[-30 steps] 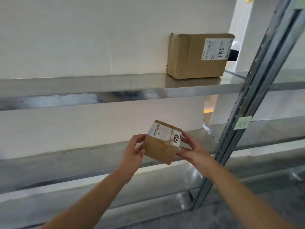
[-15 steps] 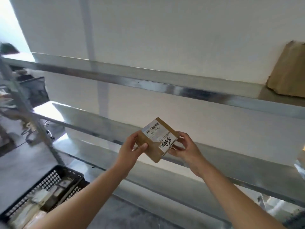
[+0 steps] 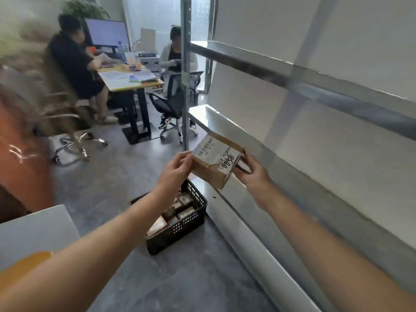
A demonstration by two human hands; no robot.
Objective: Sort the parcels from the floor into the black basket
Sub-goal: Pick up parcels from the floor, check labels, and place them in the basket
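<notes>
Small brown cardboard parcel (image 3: 210, 174), held in the air between both hands and tilted, in front of the metal shelf (image 3: 225, 122) edge and above the far end of the black basket (image 3: 189, 224) in this view. White shipping label (image 3: 212, 152) on its top face: barcodes, a printed line that looks like "530 06 A32", and a black marker scrawl I can't read for sure. Clear tape runs over the label, and the corners are slightly worn. Left grip (image 3: 176, 167) pinches the parcel's left edge; right grip (image 3: 252, 171) holds the right end with curled fingers. The basket sits on the grey floor (image 3: 108, 190) with several brown parcels (image 3: 180, 210) inside. Behind, two seated people at a surface (image 3: 135, 84) with a monitor (image 3: 107, 32).
</notes>
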